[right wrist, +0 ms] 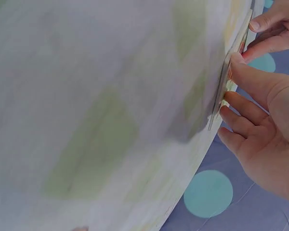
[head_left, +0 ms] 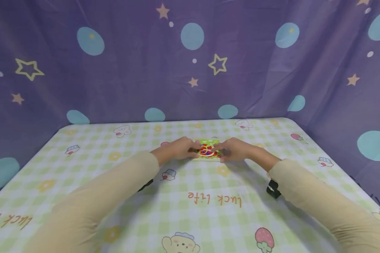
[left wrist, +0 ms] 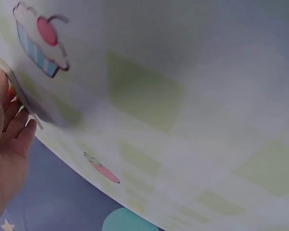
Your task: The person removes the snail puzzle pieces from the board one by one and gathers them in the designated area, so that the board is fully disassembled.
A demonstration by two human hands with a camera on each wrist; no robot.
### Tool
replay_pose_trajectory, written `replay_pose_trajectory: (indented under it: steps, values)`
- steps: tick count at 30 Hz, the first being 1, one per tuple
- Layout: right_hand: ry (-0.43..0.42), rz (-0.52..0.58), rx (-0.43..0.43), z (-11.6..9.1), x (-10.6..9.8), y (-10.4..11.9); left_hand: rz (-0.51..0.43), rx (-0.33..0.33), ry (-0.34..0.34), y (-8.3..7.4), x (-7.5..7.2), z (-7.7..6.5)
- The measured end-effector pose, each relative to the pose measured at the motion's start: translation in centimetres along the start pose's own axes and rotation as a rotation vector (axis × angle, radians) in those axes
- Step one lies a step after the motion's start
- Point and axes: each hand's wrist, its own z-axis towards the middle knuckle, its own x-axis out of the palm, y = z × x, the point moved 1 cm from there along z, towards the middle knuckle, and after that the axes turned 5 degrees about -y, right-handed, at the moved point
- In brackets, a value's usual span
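A small flat board (head_left: pixel 206 152) with a bright green, red, blue and yellow picture lies toward the far middle of the table. My left hand (head_left: pixel 182 148) grips its left side, fingers curled at the edge. On the opposite side, my right hand (head_left: pixel 233 149) holds the board, its index finger reaching over the picture and its thumb at the near corner. The right wrist view shows the board (right wrist: pixel 221 91) edge-on, with the right thumb and fingertips against it. In the left wrist view only part of the board (left wrist: pixel 18 90) shows beside the left hand (left wrist: pixel 12 139).
A checked, printed cloth covers the table (head_left: pixel 209 225). Black straps (head_left: pixel 273 189) show under both forearms. Behind the far edge hangs a purple curtain (head_left: pixel 130 77) with stars and blue spots.
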Motion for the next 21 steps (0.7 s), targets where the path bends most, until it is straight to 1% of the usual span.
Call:
replay_pose_trajectory:
  steps: [3,8,13,17,21]
  values:
    - [-0.027,-0.016,-0.024,0.2,0.1,0.4,-0.003,0.004,-0.021,-0.4,0.1,-0.8]
    - [-0.044,-0.026,-0.025,0.6,0.5,1.2,0.001,0.008,-0.058,-0.7,0.1,-2.2]
    - [-0.049,0.001,-0.055,0.8,0.8,2.3,-0.01,-0.012,-0.075,-1.0,0.0,-4.0]
    - [-0.046,0.012,-0.073,0.8,1.1,3.1,-0.017,-0.017,-0.091,-1.3,0.3,-5.1]
    - [-0.032,0.016,-0.061,0.6,1.4,3.9,-0.03,0.011,-0.114,-1.7,0.6,-6.1]
